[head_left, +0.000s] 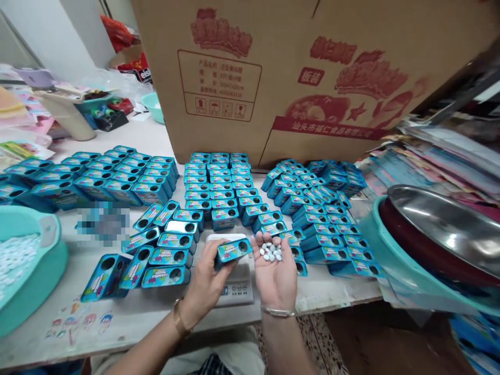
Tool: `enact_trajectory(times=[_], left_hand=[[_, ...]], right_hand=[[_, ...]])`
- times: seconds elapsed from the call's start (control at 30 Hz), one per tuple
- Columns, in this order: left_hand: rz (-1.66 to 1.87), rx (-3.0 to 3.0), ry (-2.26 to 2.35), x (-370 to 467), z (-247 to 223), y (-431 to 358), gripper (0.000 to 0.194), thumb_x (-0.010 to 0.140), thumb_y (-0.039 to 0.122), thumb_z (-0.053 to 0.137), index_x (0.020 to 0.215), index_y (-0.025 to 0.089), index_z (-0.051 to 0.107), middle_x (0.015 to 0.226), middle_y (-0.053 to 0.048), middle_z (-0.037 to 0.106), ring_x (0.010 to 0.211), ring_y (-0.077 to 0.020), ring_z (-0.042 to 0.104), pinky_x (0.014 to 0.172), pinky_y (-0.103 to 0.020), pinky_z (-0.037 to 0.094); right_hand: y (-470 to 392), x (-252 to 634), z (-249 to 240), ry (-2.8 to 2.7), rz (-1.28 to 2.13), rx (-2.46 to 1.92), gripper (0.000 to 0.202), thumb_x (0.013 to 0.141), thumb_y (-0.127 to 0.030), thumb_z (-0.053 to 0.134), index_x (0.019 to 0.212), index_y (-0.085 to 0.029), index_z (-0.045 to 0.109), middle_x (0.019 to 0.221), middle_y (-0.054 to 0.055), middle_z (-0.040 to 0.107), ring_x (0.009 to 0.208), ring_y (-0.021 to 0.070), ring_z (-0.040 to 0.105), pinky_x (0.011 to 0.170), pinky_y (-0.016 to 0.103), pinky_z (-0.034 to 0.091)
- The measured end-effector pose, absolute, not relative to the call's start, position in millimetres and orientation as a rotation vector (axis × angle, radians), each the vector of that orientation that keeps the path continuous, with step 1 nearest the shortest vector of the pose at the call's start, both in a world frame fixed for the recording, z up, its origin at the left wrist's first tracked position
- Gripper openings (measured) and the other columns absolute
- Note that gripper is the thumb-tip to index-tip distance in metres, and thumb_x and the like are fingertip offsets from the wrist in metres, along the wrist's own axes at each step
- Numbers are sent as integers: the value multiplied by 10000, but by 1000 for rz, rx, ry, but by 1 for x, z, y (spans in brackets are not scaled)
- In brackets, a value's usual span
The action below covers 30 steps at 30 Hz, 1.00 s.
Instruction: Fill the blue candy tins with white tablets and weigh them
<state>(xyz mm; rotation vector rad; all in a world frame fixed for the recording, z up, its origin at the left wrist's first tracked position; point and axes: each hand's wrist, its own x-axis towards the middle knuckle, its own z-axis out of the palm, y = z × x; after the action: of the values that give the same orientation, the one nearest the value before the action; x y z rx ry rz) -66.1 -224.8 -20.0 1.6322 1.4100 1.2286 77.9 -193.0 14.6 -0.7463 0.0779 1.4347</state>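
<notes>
My left hand point(206, 285) grips a small blue candy tin point(233, 251) with a round dark hole in its top. Beside it, my right hand point(275, 281) is turned palm up and cupped around several small pale candies point(270, 252). The tin's holed end is close to the fingers of my right hand. Below the tin, partly covered by my left hand, is a white weighing scale point(240, 291). Several loose blue tins point(166, 278) stand to the left of my left hand, their round holes showing.
Rows of blue tins point(222, 219) fill the table's middle. A large cardboard box point(269, 73) stands behind them. At left is a teal basin point(49, 276) of pale candies. Stacked bowls with a steel basin point(449, 219) sit at right, near piled printed sheets point(449, 156).
</notes>
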Motion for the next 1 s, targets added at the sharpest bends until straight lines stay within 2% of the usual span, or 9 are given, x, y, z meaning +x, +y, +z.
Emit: enact_trajectory(times=[0.1, 0.2, 0.27, 0.4, 0.7, 0.87, 1.0], left_hand=[[1095, 1835, 1422, -79, 22, -226, 325, 908, 228, 552, 1225, 275, 504, 1182, -45, 541, 1110, -197, 531, 947, -326, 436], [906, 2063, 1442, -84, 67, -220, 396, 910, 239, 542, 1291, 317, 469, 1190, -33, 530, 1083, -196, 543, 917, -314, 450], [726, 2217, 1489, -82, 82, -213, 468, 910, 256, 536, 1357, 332, 419, 1175, -38, 534, 1035, -213, 558, 882, -337, 463], [497, 2285, 1494, -77, 75, -203, 515, 922, 252, 504, 1413, 308, 360, 1138, -58, 530, 968, -219, 573, 825, -349, 482], [575, 2347, 1502, -80, 74, -211, 604, 912, 260, 512, 1469, 342, 294, 1138, -68, 532, 965, -229, 568, 817, -350, 489], [694, 2170, 1463, -82, 60, -208, 514, 920, 264, 505, 1415, 322, 382, 1167, -70, 533, 1040, -233, 562, 870, -356, 483], [905, 1944, 1410, -83, 50, -213, 372, 903, 289, 560, 1272, 302, 510, 1173, -41, 566, 1072, -211, 567, 901, -326, 468]], right_hand=[[-193, 75, 10, 88, 1450, -729, 242, 889, -346, 558, 704, -190, 539, 773, 15, 664, 891, 169, 678, 861, 365, 559], [-190, 70, 5, 133, 1562, -703, 253, 919, -331, 510, 714, -186, 541, 793, 27, 679, 841, 156, 683, 676, 274, 571], [-188, 66, 3, 177, 1635, -671, 256, 939, -316, 473, 730, -185, 544, 811, 31, 690, 790, 148, 684, 610, 260, 559], [-184, 60, 2, 279, 1671, -663, 294, 963, -287, 410, 718, -179, 533, 801, 53, 698, 817, 164, 694, 704, 306, 572], [-185, 58, 9, 266, 1684, -641, 262, 942, -288, 453, 712, -185, 526, 785, 43, 697, 844, 162, 694, 785, 325, 562], [-184, 59, 10, 296, 1677, -636, 242, 926, -276, 483, 708, -181, 528, 776, 44, 687, 839, 157, 692, 817, 322, 551], [-181, 66, 16, 334, 1629, -657, 257, 936, -277, 466, 706, -181, 527, 774, 41, 674, 835, 154, 684, 799, 309, 551]])
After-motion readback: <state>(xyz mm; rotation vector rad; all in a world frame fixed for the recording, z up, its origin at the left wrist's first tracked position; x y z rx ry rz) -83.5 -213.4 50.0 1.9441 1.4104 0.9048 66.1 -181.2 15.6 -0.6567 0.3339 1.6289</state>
